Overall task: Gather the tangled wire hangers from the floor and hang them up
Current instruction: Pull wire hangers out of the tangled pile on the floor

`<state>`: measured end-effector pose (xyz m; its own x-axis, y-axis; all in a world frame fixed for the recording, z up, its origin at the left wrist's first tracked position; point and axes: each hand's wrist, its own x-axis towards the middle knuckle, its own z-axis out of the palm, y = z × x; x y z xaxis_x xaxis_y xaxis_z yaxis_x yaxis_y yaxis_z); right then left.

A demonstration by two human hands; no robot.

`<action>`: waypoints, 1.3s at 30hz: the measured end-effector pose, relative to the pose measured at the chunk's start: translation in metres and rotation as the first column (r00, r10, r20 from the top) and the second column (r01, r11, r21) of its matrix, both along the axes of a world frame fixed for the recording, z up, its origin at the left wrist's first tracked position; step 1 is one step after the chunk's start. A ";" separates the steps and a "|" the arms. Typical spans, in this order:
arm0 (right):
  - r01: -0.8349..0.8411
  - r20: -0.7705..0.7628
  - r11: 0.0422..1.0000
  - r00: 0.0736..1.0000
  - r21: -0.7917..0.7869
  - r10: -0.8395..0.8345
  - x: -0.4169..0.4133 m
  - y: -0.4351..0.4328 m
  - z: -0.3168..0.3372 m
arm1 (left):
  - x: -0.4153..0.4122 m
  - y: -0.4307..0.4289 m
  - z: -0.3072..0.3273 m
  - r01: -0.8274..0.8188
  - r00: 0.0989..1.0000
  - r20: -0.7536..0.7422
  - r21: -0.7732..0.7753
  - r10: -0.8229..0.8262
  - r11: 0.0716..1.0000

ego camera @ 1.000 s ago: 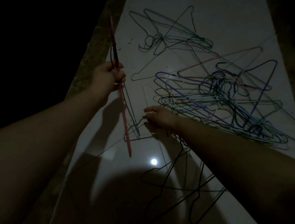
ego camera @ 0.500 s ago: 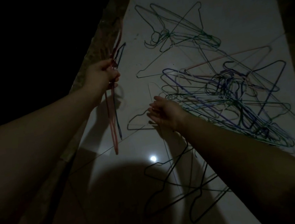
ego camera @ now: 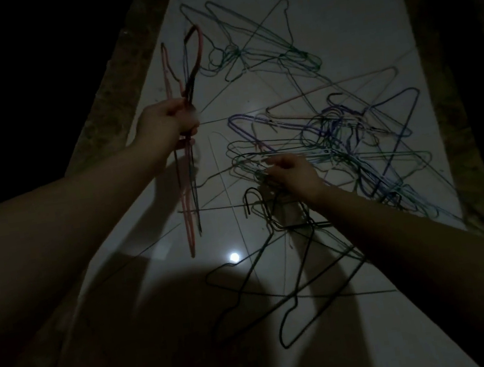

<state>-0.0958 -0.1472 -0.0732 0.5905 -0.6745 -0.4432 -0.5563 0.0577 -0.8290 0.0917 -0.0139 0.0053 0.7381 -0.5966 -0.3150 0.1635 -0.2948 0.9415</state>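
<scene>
Wire hangers [ego camera: 337, 142] lie tangled on the pale floor [ego camera: 345, 22]. The left hand [ego camera: 168, 122] grips a gathered bunch [ego camera: 188, 222] upright. The right hand [ego camera: 290, 173] curls into the tangle's near-left edge, though I cannot tell whether it has hold of anything. It would be best to lift one hook free slowly.

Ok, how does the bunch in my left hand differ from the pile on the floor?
The held bunch is a few hangers, red and dark, hanging upright from the left hand; the floor pile is many, mostly green and purple, lying flat and tangled. Both are thin wire hangers.
</scene>
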 end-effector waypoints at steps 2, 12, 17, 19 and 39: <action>-0.094 -0.076 0.992 0.993 -0.081 0.088 -0.011 0.001 -0.005 | -0.006 -0.002 -0.001 0.019 1.000 -0.004 0.001 -0.019 1.000; -0.185 -0.145 0.973 0.968 0.141 0.205 -0.004 0.019 -0.015 | -0.010 0.000 0.001 -0.019 1.000 0.004 0.006 0.019 1.000; -0.228 -0.118 0.941 0.957 0.249 0.263 -0.002 0.025 -0.014 | -0.008 0.005 0.001 -0.029 0.999 0.018 0.016 0.029 0.999; -0.235 -0.118 0.935 0.955 0.266 0.274 0.000 0.028 -0.011 | -0.008 0.005 0.000 -0.037 0.999 0.023 0.020 0.036 0.999; 0.115 0.389 0.956 0.895 0.269 -0.217 0.036 -0.013 0.065 | 0.012 0.012 0.017 -0.124 0.992 0.028 -0.007 0.125 0.992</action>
